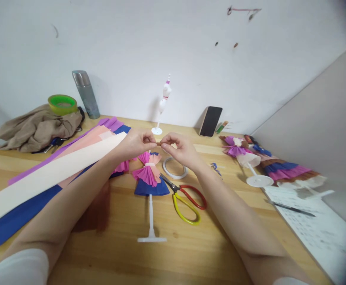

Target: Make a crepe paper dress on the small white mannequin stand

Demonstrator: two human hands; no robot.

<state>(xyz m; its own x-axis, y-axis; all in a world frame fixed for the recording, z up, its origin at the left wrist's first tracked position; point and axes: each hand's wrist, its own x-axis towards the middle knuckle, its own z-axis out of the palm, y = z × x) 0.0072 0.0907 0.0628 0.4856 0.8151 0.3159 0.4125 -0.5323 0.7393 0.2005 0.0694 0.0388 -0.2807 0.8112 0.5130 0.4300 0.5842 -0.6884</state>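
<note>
My left hand [136, 141] and my right hand [181, 149] meet over the middle of the table, fingertips pinched on a small brown strip [159, 144], probably crepe paper. Just below them, a small figure on a white stand wears a crepe paper dress [152, 187] with a blue skirt and a pink-and-peach top, a pale band around its middle. Scissors [175, 189] with one red and one yellow handle lie partly open beside the skirt. Behind the scissors is a flat whitish ring [164, 170], partly covered by my right hand. Brown crepe paper [97, 211] lies under my left forearm.
At left are crepe paper strips [80, 163], a brown cloth [39, 126], a green tape roll [62, 103] and a flask [86, 95]. A white stand figure [163, 103] and phone [210, 121] stand by the wall. Dressed figures [293, 168], paper [312, 229] and a pen [294, 208] lie right.
</note>
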